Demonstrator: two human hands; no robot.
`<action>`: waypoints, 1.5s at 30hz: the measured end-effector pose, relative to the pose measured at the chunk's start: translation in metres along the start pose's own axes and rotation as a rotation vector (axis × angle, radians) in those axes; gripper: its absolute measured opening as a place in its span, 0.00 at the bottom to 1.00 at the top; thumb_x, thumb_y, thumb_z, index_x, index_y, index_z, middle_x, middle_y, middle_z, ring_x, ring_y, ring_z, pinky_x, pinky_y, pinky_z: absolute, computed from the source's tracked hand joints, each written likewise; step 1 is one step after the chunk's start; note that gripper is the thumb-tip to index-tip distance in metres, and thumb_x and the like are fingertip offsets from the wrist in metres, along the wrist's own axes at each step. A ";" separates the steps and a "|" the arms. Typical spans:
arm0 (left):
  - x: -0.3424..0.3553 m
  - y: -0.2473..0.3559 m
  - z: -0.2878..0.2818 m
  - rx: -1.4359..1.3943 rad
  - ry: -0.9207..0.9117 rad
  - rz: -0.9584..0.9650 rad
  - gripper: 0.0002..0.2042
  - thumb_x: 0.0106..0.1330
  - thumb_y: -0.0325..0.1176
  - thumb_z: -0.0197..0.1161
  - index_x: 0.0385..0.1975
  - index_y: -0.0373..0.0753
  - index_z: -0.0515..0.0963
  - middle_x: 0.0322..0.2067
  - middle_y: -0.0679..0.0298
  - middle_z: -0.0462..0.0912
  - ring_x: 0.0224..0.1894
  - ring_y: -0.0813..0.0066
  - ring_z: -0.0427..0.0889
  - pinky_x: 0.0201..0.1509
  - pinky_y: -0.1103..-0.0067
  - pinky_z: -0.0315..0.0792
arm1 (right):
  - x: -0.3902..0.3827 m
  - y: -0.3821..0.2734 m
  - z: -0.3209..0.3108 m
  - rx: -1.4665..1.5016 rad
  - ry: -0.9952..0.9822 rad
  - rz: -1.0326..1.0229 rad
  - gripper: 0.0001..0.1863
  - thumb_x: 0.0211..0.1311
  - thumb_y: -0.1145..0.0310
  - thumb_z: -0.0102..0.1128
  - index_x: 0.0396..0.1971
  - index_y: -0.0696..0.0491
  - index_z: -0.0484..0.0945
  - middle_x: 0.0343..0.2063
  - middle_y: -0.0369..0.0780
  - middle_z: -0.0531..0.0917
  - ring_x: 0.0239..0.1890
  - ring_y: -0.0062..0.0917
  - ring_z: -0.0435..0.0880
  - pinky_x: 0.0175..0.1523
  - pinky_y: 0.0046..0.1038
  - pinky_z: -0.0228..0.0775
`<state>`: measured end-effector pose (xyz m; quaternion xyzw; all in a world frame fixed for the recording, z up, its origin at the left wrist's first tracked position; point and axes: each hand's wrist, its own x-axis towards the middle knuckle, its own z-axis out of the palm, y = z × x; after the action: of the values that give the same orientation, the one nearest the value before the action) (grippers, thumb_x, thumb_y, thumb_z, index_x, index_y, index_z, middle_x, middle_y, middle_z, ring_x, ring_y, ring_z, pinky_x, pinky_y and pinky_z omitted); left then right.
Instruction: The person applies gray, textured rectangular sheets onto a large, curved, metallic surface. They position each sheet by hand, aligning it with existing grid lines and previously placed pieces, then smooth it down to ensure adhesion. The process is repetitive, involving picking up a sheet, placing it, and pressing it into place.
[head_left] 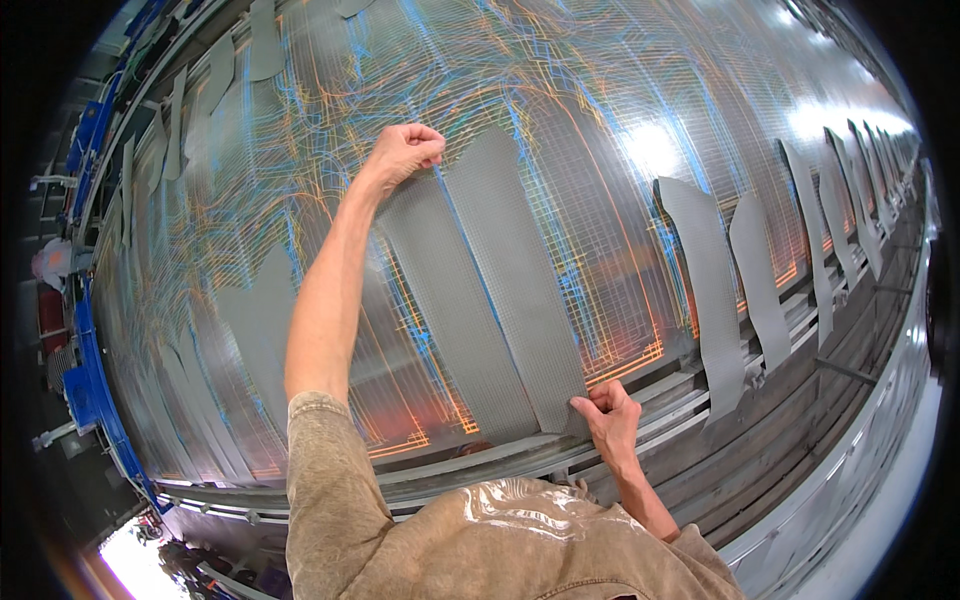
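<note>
Shirt (440, 545) nearest, my right grip (613, 415) pinches the likely floppy grey sheet's (517, 285) near corner, sensibly; left grip (402, 156) closed, hold unclear.

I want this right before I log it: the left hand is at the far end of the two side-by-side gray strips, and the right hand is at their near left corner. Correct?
Not quite: the right hand is at the near right corner, as the head view shows. The left hand is indeed at the far end of the two gray strips.
</note>
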<state>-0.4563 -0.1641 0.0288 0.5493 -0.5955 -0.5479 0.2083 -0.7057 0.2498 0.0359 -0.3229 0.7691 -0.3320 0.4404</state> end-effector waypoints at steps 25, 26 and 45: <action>-0.127 -0.060 0.111 0.994 0.114 0.492 0.42 0.70 0.64 0.42 0.72 0.32 0.53 0.75 0.51 0.44 0.77 0.53 0.40 0.76 0.49 0.36 | 0.000 0.010 -0.001 0.008 -0.018 0.010 0.12 0.52 0.75 0.75 0.27 0.58 0.75 0.18 0.33 0.81 0.21 0.10 0.73 0.26 0.18 0.65; -0.128 -0.059 0.111 1.000 0.114 0.487 0.42 0.70 0.64 0.43 0.72 0.32 0.53 0.75 0.51 0.44 0.77 0.53 0.40 0.76 0.49 0.36 | 0.000 0.010 -0.001 -0.001 -0.023 0.009 0.12 0.52 0.75 0.75 0.27 0.58 0.75 0.18 0.33 0.81 0.22 0.10 0.73 0.26 0.18 0.65; -0.128 -0.060 0.112 0.981 0.142 0.490 0.42 0.70 0.63 0.44 0.72 0.32 0.52 0.75 0.53 0.44 0.77 0.54 0.39 0.77 0.51 0.36 | 0.000 0.015 -0.006 -0.058 -0.063 0.000 0.11 0.54 0.73 0.74 0.27 0.59 0.78 0.18 0.34 0.81 0.22 0.11 0.73 0.27 0.20 0.66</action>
<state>-0.4868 0.0081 -0.0136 0.4629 -0.8759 -0.1034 0.0891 -0.7144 0.2598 0.0265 -0.3461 0.7639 -0.2993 0.4550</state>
